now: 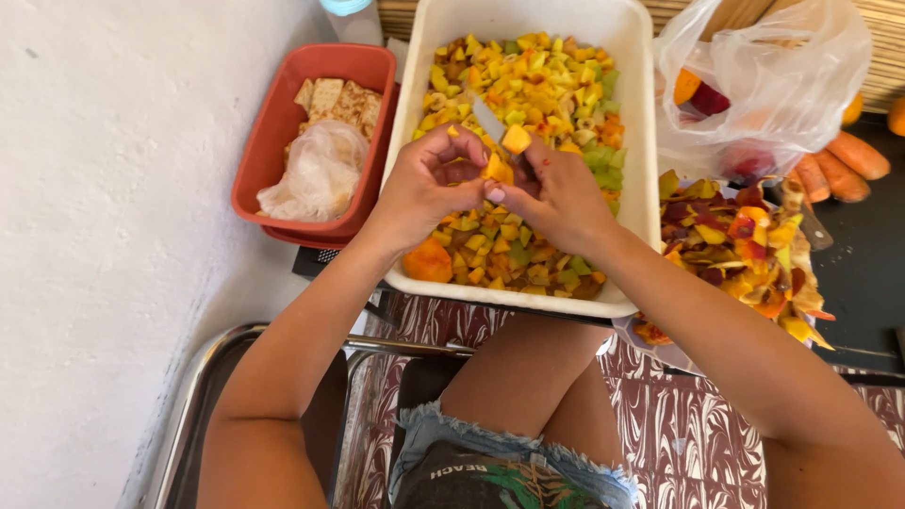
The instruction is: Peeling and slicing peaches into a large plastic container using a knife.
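Two bare hands meet over one white rectangular tub [641, 141] filled with diced fruit [556, 94] in yellow, orange and green; the cubes are too many to count. The left hand [429, 184] is curled, its fingers closed around one piece of orange-yellow fruit [498, 170] held above the middle of the tub. The right hand [556, 193] is closed around the handle of one knife, whose blade [488, 120] points up and away from the person; the handle itself is hidden inside the grip. One cut yellow cube [516, 139] sits at the blade, just above the held piece and touching it or nearly so. One larger, undiced orange chunk [429, 262] lies in the near left corner of the tub.

To the left of the tub stands one red rectangular container [273, 132] holding several flat crackers [339, 99], at least four, and one crumpled clear bag [316, 174]. To the right lie one heap of fruit peelings [745, 250] in red, yellow and orange and one translucent plastic bag [773, 85] with fruit inside. Three carrots [839, 165] lie beside that bag, near the right edge. Below the tub, the person's bare knees [537, 377] and frayed denim shorts [452, 434] are visible.
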